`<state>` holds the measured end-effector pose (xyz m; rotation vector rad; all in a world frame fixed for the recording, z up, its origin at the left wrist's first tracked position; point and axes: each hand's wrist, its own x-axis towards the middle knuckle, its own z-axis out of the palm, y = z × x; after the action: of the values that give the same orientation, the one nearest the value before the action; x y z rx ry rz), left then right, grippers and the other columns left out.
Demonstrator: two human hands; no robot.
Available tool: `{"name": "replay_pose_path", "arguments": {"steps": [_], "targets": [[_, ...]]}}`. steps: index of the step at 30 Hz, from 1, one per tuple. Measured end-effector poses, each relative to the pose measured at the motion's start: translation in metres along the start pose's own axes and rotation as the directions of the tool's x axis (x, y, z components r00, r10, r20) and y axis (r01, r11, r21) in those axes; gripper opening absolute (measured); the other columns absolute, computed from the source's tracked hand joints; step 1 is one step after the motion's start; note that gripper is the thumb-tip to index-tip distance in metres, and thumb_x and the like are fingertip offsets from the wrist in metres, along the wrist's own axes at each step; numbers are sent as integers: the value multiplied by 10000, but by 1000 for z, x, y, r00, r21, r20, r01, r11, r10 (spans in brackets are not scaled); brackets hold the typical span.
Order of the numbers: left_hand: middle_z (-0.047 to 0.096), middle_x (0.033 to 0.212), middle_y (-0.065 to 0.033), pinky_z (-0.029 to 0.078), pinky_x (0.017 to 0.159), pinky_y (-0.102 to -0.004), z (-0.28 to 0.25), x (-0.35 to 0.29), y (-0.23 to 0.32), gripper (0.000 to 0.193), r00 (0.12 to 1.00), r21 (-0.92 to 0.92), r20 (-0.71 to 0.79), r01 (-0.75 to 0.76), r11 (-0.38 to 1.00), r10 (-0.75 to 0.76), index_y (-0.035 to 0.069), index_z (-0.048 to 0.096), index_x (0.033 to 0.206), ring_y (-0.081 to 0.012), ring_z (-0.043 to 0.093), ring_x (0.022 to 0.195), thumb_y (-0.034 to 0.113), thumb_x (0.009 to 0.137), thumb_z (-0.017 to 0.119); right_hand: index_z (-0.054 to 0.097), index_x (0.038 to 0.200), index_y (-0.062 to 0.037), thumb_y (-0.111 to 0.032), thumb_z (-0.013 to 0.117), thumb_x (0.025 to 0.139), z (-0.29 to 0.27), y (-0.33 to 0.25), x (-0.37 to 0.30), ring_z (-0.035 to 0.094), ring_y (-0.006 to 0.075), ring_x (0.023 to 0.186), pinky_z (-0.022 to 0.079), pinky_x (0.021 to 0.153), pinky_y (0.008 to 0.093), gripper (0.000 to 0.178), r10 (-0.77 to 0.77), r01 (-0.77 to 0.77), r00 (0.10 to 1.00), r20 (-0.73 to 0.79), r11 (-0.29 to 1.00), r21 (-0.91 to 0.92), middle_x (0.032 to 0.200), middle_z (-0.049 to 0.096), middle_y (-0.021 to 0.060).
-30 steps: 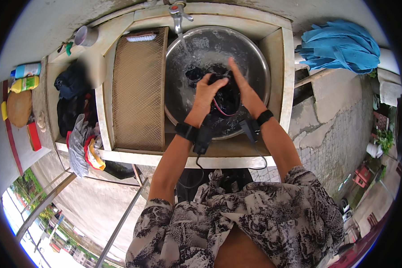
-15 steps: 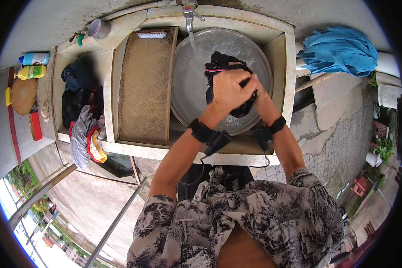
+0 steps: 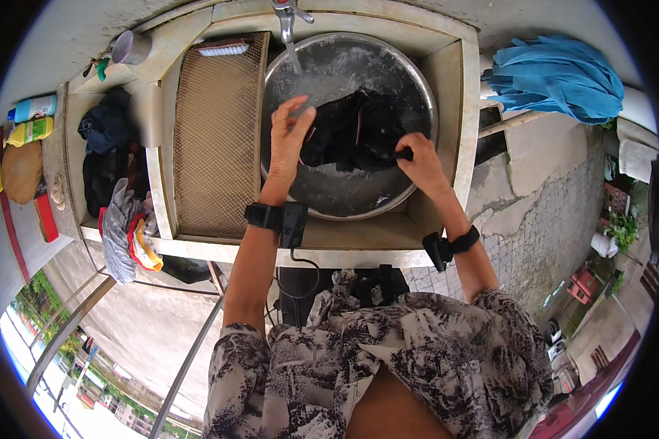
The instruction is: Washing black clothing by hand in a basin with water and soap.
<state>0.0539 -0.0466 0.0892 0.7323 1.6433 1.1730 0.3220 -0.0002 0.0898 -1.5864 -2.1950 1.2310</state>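
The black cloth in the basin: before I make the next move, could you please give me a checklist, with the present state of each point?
1. Right hand has the black cloth: ok, it pinches the right edge.
2. Left hand has the cloth: cannot tell; it is at the left edge, thumb and fingers apart.
3. Cloth within the basin: ok.
4. Cloth spread flat: not ok, it lies in folds.
5. Tap running: ok, water falls into the basin.
6. Brush out of the basin: ok, it is at the far end of the brown board.
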Motion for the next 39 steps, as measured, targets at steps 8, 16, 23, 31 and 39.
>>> {"name": "replay_pose_path", "arguments": {"steps": [8,16,23,31,39], "targets": [[341,1364,-172,349,936,-643,37,-5,-63,797,963,881,176,-61,470,-205,98,319,1420,-414,345,1259,212,759,750,231,1463,-109,-353,688,814,41,-39,74,367,469,1285,356,1043,467,831,70,-73,997,23,984,161,1413,291,325],[561,1185,-188,455,925,-432,11,27,-89,646,919,717,387,-251,650,-73,65,460,1339,-408,548,1082,18,725,656,444,1291,-21,-386,670,810,75,1,120,500,490,1114,440,933,471,645,229,-215,970,77,965,-152,1183,498,334],[613,1119,-180,505,830,-356,-29,-5,-27,515,929,202,313,140,969,-199,64,528,1251,-330,631,950,6,742,578,538,1152,-63,-189,730,720,21,-17,43,505,405,1065,431,908,453,489,-55,22,993,-104,955,-295,1188,508,203],[420,1254,-211,402,864,-603,7,-23,-45,493,912,934,118,32,355,-393,195,421,1305,-464,463,1118,79,863,607,370,1377,-129,-143,729,750,79,-2,38,416,410,1194,420,983,490,723,210,-198,974,87,972,-125,1299,413,190],[666,937,-196,502,805,-442,-22,2,-53,284,978,675,133,31,737,-163,55,514,1148,-385,654,851,13,871,464,470,1311,-103,-162,656,807,50,3,39,599,339,896,499,832,398,540,-50,58,991,127,996,-62,1078,584,168]]}}
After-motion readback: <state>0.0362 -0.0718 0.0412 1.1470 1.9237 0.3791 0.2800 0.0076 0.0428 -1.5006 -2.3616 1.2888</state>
